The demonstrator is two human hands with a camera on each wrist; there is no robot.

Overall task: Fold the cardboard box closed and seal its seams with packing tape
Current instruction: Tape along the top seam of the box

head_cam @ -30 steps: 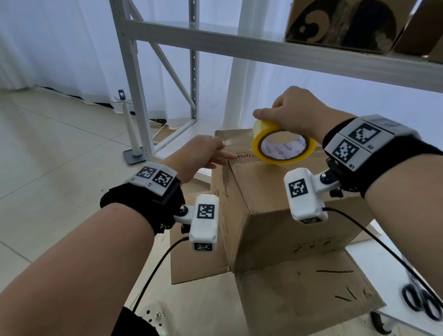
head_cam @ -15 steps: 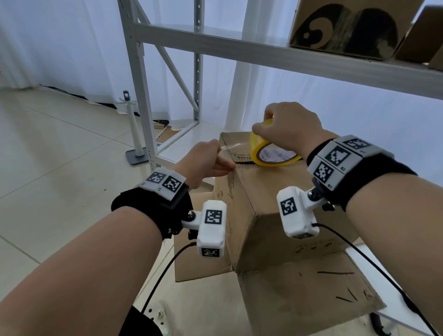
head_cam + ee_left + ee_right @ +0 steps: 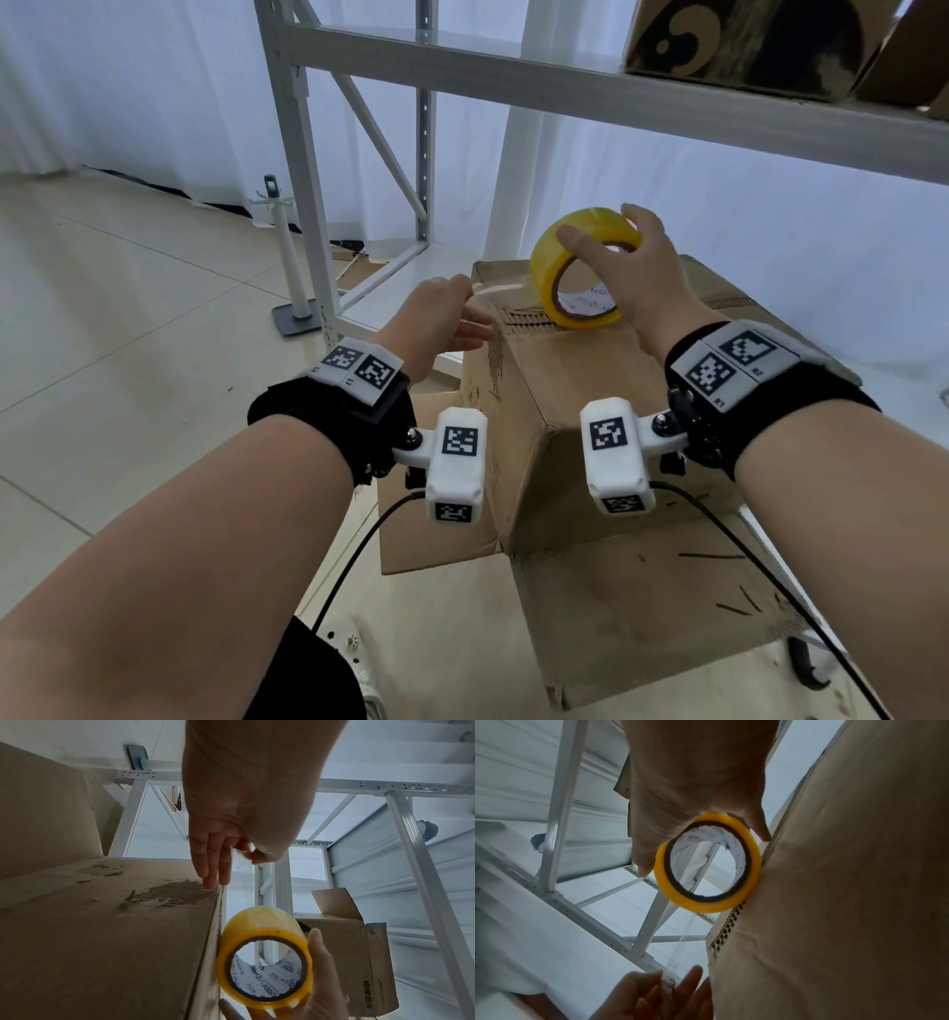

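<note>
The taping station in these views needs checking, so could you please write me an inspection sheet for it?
Surface: pale tiled floor; what the box rests on is hidden.
Job's things: cardboard box, top closed, lower flaps splayed; yellow tape roll on edge on its top; clear tape strip stretched leftwards.
Clutter: nothing seen.
Grippers: left hand pinches the strip end; right hand grips the roll.
Cables: black leads hang from both wrist cameras.
Surroundings: white metal rack, printed boxes on its shelf, white curtains, a small white stand.
</note>
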